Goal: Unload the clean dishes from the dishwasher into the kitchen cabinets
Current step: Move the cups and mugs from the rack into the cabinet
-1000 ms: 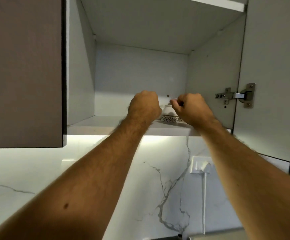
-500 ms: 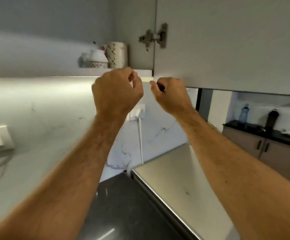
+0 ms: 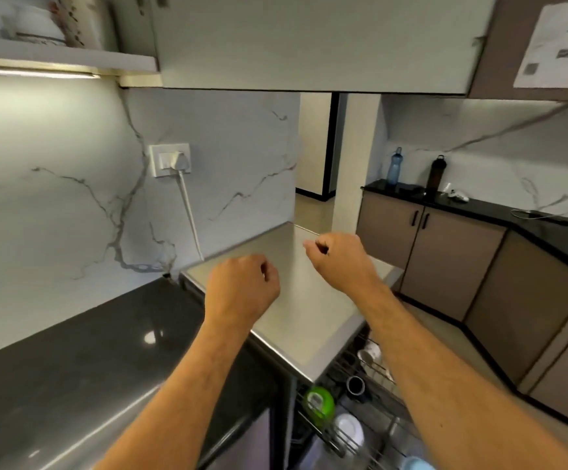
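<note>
Dishes (image 3: 347, 425) in rack (image 3: 340, 446) low right, steel dishwasher top (image 3: 296, 266) above, left hand (image 3: 241, 286) and right hand (image 3: 340, 257) over it, fingers loosely curled and empty, bowl (image 3: 38, 25) on cabinet shelf (image 3: 72, 57) upper left, dark tabletop (image 3: 72, 351), marble wall (image 3: 55, 184), socket (image 3: 170, 160), far bottles (image 3: 394, 166).

head cam | faces forward-down | close over hands (image 3: 282, 276) | single view

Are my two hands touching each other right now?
Apart. The head view shows the left hand and the right hand with a strip of the steel dishwasher top plainly visible between them; both hang loosely curled, holding nothing.
</note>
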